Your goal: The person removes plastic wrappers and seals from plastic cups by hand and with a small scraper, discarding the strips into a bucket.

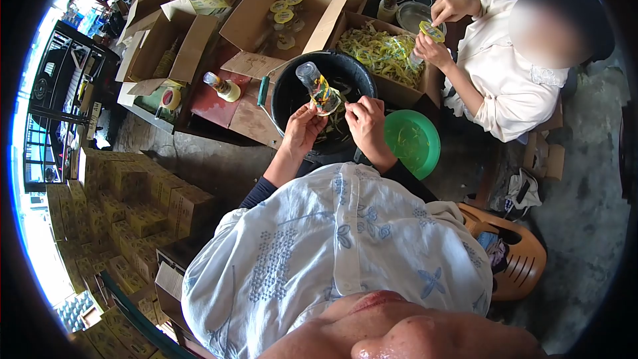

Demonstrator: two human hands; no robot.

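Observation:
Over a black bucket (286,88), a clear plastic cup-like container (318,86) with a colourful printed band is held at a tilt. My left hand (302,126) has its fingers closed around the container's near end. My right hand (364,121) is at the container's right side, thumb and fingers pinched together; what they grip, if anything, is too small to make out. Dark contents and a few pale strips show inside the bucket. A green basin (425,133) with yellowish strips in water stands just right of my right hand.
A co-worker (495,60) at the right holds a yellow-topped cup (432,32). Between us is a carton of yellow strips (382,50). An open carton (252,10) holds several yellow-lidded cups. Stacked cartons (133,206) stand left; an orange chair (522,259) is at lower right.

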